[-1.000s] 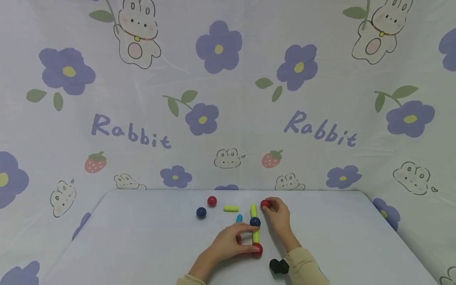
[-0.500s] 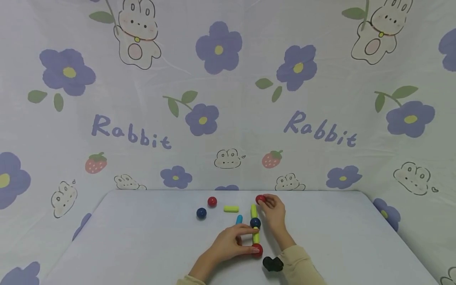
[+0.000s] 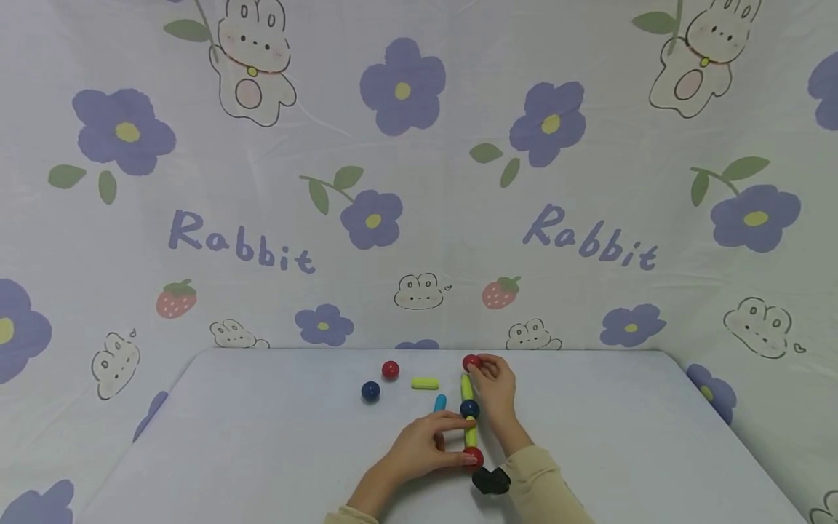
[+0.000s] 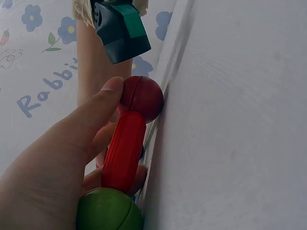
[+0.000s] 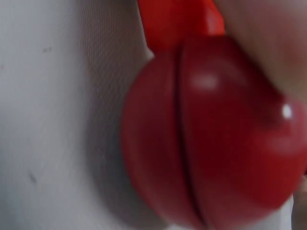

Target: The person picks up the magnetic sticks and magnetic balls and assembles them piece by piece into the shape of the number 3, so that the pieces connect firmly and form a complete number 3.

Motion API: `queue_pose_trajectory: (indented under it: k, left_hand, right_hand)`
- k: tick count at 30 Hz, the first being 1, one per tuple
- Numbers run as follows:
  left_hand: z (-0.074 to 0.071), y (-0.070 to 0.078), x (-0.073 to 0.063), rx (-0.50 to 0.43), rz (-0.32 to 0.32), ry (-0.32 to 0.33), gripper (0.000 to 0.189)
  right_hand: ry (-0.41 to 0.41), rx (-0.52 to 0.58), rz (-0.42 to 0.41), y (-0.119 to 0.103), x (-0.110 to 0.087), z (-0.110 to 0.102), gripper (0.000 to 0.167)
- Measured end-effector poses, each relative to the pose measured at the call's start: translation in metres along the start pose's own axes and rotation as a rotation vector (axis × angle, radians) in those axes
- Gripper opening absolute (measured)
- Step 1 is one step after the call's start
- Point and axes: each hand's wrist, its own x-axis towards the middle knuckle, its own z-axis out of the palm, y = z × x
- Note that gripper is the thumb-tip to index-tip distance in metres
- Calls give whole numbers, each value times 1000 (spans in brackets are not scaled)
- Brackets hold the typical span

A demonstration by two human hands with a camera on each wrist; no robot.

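My left hand (image 3: 422, 444) holds a chain of construction-toy balls and rods on the table, its thumb on the near red ball (image 3: 475, 457) and its index finger by a yellow rod (image 3: 471, 435). Beyond that come a dark blue ball (image 3: 469, 409) and another yellow rod (image 3: 466, 387). In the left wrist view, a red rod (image 4: 124, 153) joins the thumbed ball to a green ball (image 4: 109, 211); the head view hides both behind the hand. My right hand (image 3: 496, 386) pinches another red ball (image 3: 471, 362) at the far rod's end; whether they touch, I cannot tell.
A loose red ball (image 3: 390, 370), a dark blue ball (image 3: 370, 391) and a yellow rod (image 3: 425, 383) lie to the left on the white table (image 3: 262, 437). A blue rod (image 3: 441, 402) is partly covered by the left hand. A black wrist camera (image 3: 491, 480) juts from the right sleeve.
With the red ball between its fingers, my right hand has shifted left and slightly farther away, to the far end of the chain. The left hand stays in place.
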Motion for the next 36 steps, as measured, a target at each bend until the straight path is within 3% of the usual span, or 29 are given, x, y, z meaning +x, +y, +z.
queue_pose_trajectory:
  k: [12, 19, 36]
  left_hand:
    - [-2, 4, -2, 7, 20, 10, 51]
    - [1, 2, -2, 3, 45, 19, 52]
    - [1, 0, -2, 11, 44, 27, 52]
  right_hand:
    - [-3, -34, 86, 1, -2, 2, 31]
    - [-1, 2, 137, -1, -3, 3, 31]
    - [-35, -17, 156, 2, -1, 5, 30]
